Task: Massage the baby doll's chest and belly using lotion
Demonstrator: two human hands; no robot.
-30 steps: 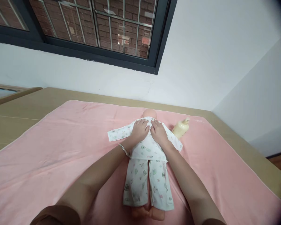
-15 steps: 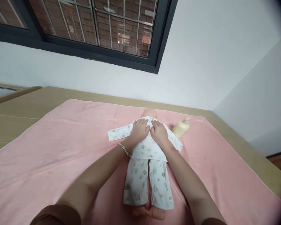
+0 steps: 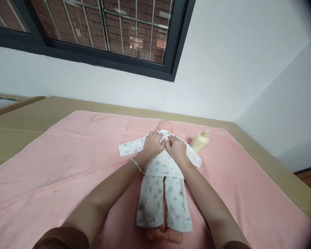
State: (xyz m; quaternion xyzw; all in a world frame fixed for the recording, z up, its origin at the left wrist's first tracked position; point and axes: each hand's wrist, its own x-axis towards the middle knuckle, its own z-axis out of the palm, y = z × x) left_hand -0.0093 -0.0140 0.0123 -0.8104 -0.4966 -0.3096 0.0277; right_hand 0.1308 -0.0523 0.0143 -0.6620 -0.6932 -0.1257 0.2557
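A baby doll (image 3: 165, 126) lies stretched out on a pink blanket (image 3: 93, 155), its head away from me and its bare feet toward me. It wears a white printed long-sleeved shirt (image 3: 162, 166) and matching trousers (image 3: 150, 200). On the upper part of the shirt, my left hand (image 3: 154, 142) has its fingers curled and pinches the cloth near the neck. Close beside it, my right hand (image 3: 175, 148) pinches the same shirt with bent fingers. A small fold of cloth shows between the two hands. Both shirt sleeves lie spread out sideways.
A pale yellow pump bottle (image 3: 200, 141) lies tilted on the blanket, right of the doll. The blanket covers a wooden surface (image 3: 23, 138) that meets a white wall (image 3: 209, 69). A dark-framed window (image 3: 134, 65) with bars is above.
My fingers lay flatter on the shirt before; now they are curled and gather its cloth near the neck. More of the doll's head shows. The bottle has stayed in place.
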